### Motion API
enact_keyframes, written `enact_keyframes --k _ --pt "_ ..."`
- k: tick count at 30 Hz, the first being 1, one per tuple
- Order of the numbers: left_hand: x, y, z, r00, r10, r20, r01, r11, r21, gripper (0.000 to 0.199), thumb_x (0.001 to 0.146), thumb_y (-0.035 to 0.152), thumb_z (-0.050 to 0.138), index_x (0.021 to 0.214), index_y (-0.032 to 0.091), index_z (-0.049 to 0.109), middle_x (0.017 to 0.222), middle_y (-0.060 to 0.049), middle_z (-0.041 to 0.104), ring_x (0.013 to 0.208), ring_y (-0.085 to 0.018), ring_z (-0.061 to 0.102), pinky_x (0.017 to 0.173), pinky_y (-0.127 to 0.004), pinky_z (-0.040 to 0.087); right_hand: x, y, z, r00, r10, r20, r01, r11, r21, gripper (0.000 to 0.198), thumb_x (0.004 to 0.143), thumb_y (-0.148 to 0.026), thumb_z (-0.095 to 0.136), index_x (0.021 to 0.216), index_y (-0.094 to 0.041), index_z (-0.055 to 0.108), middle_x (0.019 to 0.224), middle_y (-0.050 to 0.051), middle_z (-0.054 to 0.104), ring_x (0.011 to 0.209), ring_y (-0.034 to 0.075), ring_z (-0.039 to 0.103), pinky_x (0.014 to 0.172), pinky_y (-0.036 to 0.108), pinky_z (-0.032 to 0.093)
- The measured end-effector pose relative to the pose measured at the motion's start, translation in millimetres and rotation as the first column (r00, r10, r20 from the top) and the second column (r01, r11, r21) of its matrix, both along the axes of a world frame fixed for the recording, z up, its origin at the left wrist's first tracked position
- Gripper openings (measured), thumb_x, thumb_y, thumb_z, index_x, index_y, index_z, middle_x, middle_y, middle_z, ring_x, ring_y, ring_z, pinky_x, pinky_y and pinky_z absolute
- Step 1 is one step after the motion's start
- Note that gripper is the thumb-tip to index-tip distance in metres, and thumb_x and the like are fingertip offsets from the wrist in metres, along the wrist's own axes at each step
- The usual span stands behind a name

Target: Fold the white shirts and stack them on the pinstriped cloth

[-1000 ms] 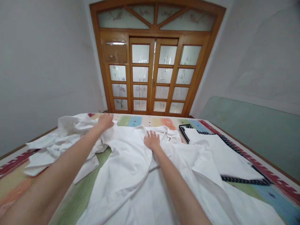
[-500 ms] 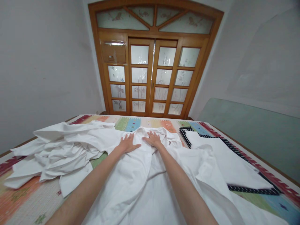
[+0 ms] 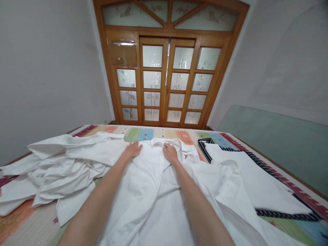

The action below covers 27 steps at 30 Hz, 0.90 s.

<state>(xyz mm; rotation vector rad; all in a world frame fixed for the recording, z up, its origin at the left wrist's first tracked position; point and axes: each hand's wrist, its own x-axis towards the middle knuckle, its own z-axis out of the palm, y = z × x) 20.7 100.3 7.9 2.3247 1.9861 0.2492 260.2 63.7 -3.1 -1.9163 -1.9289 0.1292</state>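
A white shirt [image 3: 143, 177] lies spread out in front of me, its collar end away from me and its front folds running down toward me. My left hand [image 3: 133, 149] is closed at the shirt's upper left shoulder, fingers curled on the cloth. Beside the collar [image 3: 159, 140], my right hand [image 3: 169, 152] has its fingers bent in a pinch on the fabric near the front edge. Both forearms cross over the body of the shirt and hide part of it.
A crumpled heap of white clothing [image 3: 69, 167] lies to the left. On the right is a flat white cloth with black striped trim [image 3: 246, 174]. Beneath everything runs a colourful patterned cover [image 3: 33, 222]. A pale green board [image 3: 276, 136] stands along the right side, and wooden glazed doors [image 3: 166, 82] are behind.
My left hand has slid left to the shoulder, and its spread fingers have curled in. My right hand's fingers have gone from spread flat to bent onto the cloth. The collar area looks smoother.
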Motion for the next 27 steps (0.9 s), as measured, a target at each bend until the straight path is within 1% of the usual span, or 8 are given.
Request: enact_keyframes --k 3,7,9,11,15,20,24,27 --pt "-7 0 -1.6 0.999 0.032 0.008 -0.033 0.999 0.037 0.057 0.093 0.046 0.034 0.138 0.012 0.047 0.147 -0.019 0.046 0.137 -0.032 0.041 0.109 -0.044 0.034 -1 -2 -3 1.0 0.001 -0.007 -0.001 0.997 0.072 0.052 0.093 -0.018 0.039 0.144 -0.018 0.044 0.134 0.011 0.06 0.121 0.022 0.054 0.106 0.034 0.034" --pt "-15 -3 -2.7 0.998 0.034 0.057 -0.045 0.977 0.207 0.05 0.091 0.046 0.042 0.124 0.012 0.058 0.13 -0.017 0.06 0.124 -0.029 0.052 0.106 -0.039 0.038 -6 -8 -2 0.99 0.134 0.051 -0.141 0.976 0.167 0.072 0.085 -0.004 0.037 0.152 -0.027 0.029 0.148 0.007 0.047 0.129 0.019 0.047 0.106 0.034 0.034" --pt "-17 -3 -1.3 0.997 0.028 0.073 -0.048 0.958 0.283 0.048 0.09 0.05 0.044 0.113 0.014 0.065 0.119 -0.016 0.065 0.116 -0.03 0.056 0.103 -0.041 0.041 -9 -11 -1 0.979 0.183 0.088 -0.196 0.965 0.177 0.074 0.082 0.0 0.038 0.15 -0.029 0.035 0.152 0.005 0.041 0.133 0.018 0.042 0.107 0.032 0.034" --pt "-17 -1 1.7 0.996 0.024 0.092 -0.052 0.948 0.315 0.048 0.091 0.052 0.04 0.104 0.016 0.069 0.112 -0.015 0.066 0.112 -0.03 0.057 0.101 -0.042 0.042 -11 -14 2 0.975 0.197 0.105 -0.211 0.966 0.15 0.066 0.084 -0.003 0.038 0.144 -0.028 0.043 0.151 0.004 0.043 0.134 0.018 0.041 0.107 0.033 0.034" --pt "-17 3 9.0 0.991 0.038 0.13 -0.078 0.947 0.312 0.041 0.092 0.044 0.038 0.093 0.017 0.07 0.105 -0.013 0.069 0.108 -0.028 0.059 0.099 -0.04 0.043 -15 -17 8 0.984 0.149 0.097 -0.157 0.985 0.076 0.046 0.092 -0.016 0.037 0.135 -0.023 0.052 0.144 0.007 0.051 0.131 0.019 0.042 0.108 0.033 0.033" --pt "-16 -2 12.8 0.977 0.062 0.203 -0.113 0.96 0.255 0.039 0.093 0.042 0.037 0.102 0.016 0.064 0.106 -0.013 0.071 0.104 -0.027 0.062 0.094 -0.037 0.044 -16 -16 13 0.998 0.029 0.054 -0.029 1.0 0.002 0.044 0.096 -0.029 0.034 0.133 -0.012 0.051 0.136 0.014 0.056 0.127 0.022 0.046 0.106 0.032 0.033" --pt "-13 -8 12.2 0.977 0.109 0.186 -0.162 0.941 0.298 0.033 0.094 0.038 0.037 0.104 0.018 0.062 0.11 -0.013 0.07 0.111 -0.03 0.059 0.098 -0.042 0.039 -17 -16 13 0.997 -0.007 0.076 0.01 0.999 -0.035 0.048 0.096 -0.032 0.035 0.137 -0.012 0.048 0.147 0.014 0.046 0.135 0.024 0.038 0.111 0.035 0.026" --pt "-12 -11 11.5 0.979 0.138 0.151 -0.18 0.931 0.317 0.029 0.092 0.034 0.039 0.105 0.019 0.06 0.112 -0.015 0.068 0.114 -0.031 0.057 0.099 -0.044 0.036 -17 -16 13 0.997 -0.022 0.077 0.024 0.999 -0.029 0.049 0.094 -0.033 0.037 0.137 -0.011 0.048 0.146 0.015 0.047 0.134 0.026 0.04 0.11 0.035 0.025"
